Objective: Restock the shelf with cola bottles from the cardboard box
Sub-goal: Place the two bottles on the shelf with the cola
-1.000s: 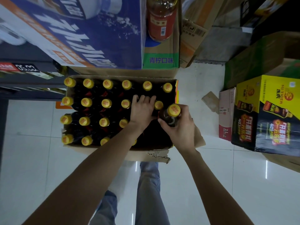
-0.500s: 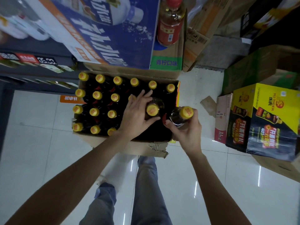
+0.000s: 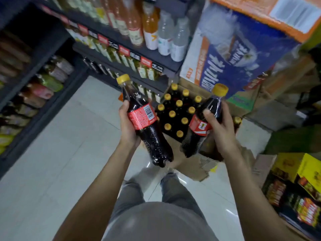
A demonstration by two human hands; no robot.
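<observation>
Cola bottles [image 3: 146, 119] now out of box [image 3: 194, 164]

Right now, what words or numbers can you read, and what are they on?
"Coca-Cola": small white script on the red label of the left bottle, held in the left hand.
"8": large digit, I think, on the red label of the right bottle, held in the right hand.
Barcode digits on the left bottle: too small.
Big white characters on the blue carton: too blurred.
Shelf price tags: too blurred.
Yellow box print: unreadable.
</observation>
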